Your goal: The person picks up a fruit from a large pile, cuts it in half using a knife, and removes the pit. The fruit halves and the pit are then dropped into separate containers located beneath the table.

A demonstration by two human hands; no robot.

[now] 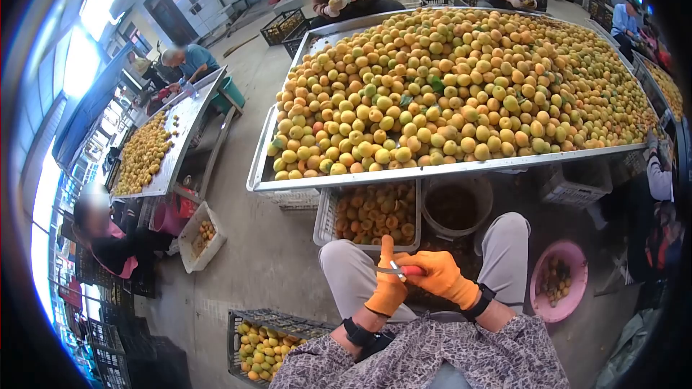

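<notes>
My right hand [445, 276], in an orange glove, is closed around the red handle of a small knife [414, 271]. The knife's blade points left and crosses in front of my left hand [387, 289], gloved in orange too. One digit of that left hand sticks up while the rest look curled in; whatever they may hold is hidden. Both hands are close together above my lap. Just beyond them, a white crate [326, 217] holds what look like halved apricots [375, 210]. To its right stands a round bucket [461, 227] with dark contents.
A metal-edged table [432, 170] heaped with apricots [432, 94] spans the front. A dark crate of apricots [268, 349] sits at lower left, a pink basin [542, 310] at right. Other people work around this table and a second table [189, 119] at left.
</notes>
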